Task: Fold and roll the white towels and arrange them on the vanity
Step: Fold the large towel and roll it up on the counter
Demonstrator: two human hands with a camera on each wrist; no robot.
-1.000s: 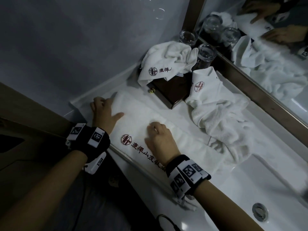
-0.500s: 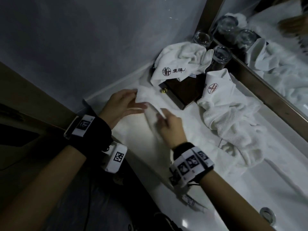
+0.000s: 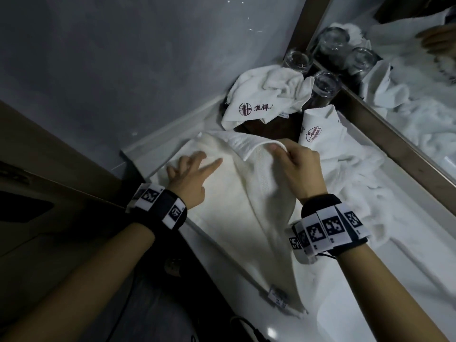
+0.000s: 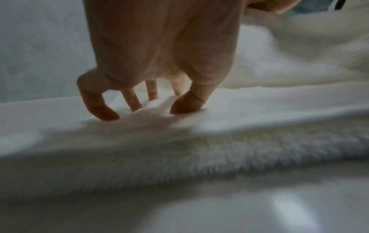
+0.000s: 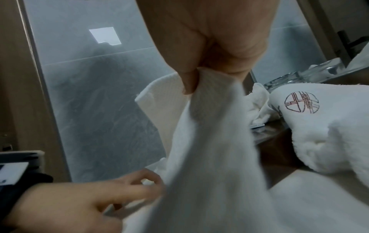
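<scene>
Raised since: towel (image 3: pixel 246 193) edge pinched by right fingers (image 3: pixel 278 150); left fingers (image 3: pixel 197 164) seemingly pressing.

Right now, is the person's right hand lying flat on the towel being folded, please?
No, the right hand pinches the towel's edge between thumb and fingers and holds it raised.

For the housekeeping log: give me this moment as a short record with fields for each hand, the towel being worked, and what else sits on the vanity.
left hand: fingertips press the flat white terry towel near its left end
right hand: pinches a lifted edge of that towel
towel state: spread along the white vanity counter, one edge raised, not yet rolled
other towels: crumpled white towel with a red logo on a dark wooden box; loose white towel by the mirror
glasses: two clear tumblers in the corner
</scene>
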